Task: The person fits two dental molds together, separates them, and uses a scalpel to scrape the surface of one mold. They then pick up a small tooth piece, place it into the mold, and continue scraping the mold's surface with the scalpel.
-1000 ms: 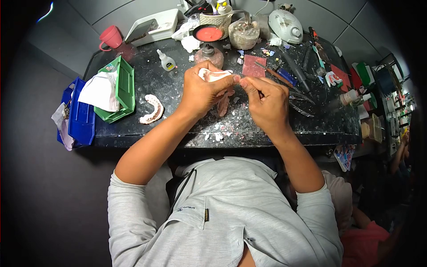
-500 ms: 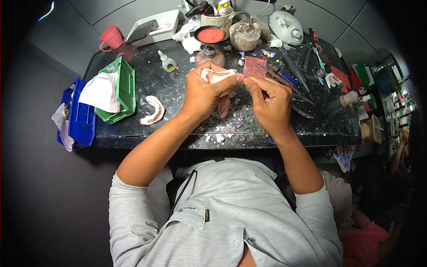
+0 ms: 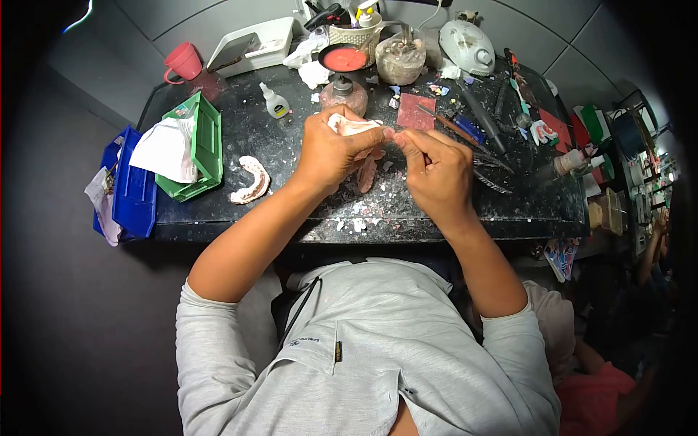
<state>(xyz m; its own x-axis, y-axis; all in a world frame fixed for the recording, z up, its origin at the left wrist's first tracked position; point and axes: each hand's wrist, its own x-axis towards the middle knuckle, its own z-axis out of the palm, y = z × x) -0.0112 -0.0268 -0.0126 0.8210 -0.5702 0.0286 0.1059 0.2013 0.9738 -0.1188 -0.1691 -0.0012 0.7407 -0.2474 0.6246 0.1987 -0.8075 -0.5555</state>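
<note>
My left hand (image 3: 331, 149) is wrapped round a whitish dental cast (image 3: 354, 126), with pink material along its inner side. My right hand (image 3: 440, 163) is closed in a pinch, its fingertips against my left thumb at the cast's right edge. Anything between those fingertips is too small to make out. Just below the cast shows a pink, ragged piece (image 3: 367, 174), partly hidden by my left hand. A second horseshoe-shaped dental cast (image 3: 252, 180) lies on the table to the left. Behind my hands stands a round glass burner-like bottle (image 3: 344, 96).
White and pink scraps litter the dark table (image 3: 291, 218). Right of my hands lie a pink wax sheet (image 3: 416, 111), a brown-handled tool (image 3: 456, 129) and a dark handpiece (image 3: 483, 120). A green bin (image 3: 209, 145) and blue bin (image 3: 134, 192) sit left; a small dropper bottle (image 3: 275, 103) stands nearby.
My right hand has shifted slightly left, still pinched near my left thumb. The cast in my left hand is tilted a little differently.
</note>
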